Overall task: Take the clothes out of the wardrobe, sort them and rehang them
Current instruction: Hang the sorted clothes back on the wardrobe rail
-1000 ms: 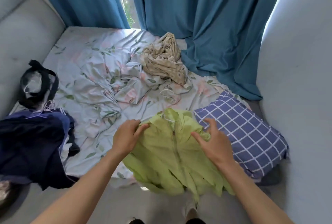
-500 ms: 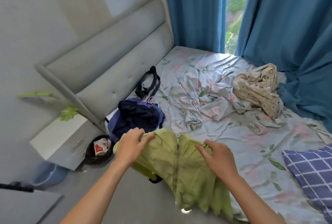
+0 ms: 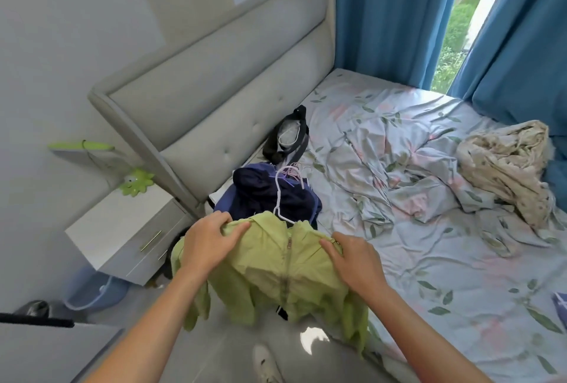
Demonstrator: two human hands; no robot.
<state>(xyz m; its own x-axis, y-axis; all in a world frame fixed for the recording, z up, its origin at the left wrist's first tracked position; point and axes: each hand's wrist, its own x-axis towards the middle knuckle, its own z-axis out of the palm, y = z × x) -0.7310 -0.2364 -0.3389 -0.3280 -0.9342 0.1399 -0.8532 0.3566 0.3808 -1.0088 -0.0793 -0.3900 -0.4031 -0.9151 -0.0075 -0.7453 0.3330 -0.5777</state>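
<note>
Both hands, left [image 3: 206,242] and right [image 3: 356,261], grip the green jacket [image 3: 285,275] by its shoulders, keeping it spread on its hanger [image 3: 280,198] over the bed's [image 3: 429,253] near edge.

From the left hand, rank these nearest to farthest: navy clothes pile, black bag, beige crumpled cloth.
From the left hand:
1. Navy clothes pile, just beyond it at the bed's edge.
2. Black bag, farther back by the headboard.
3. Beige crumpled cloth, far right near the curtains.
</note>
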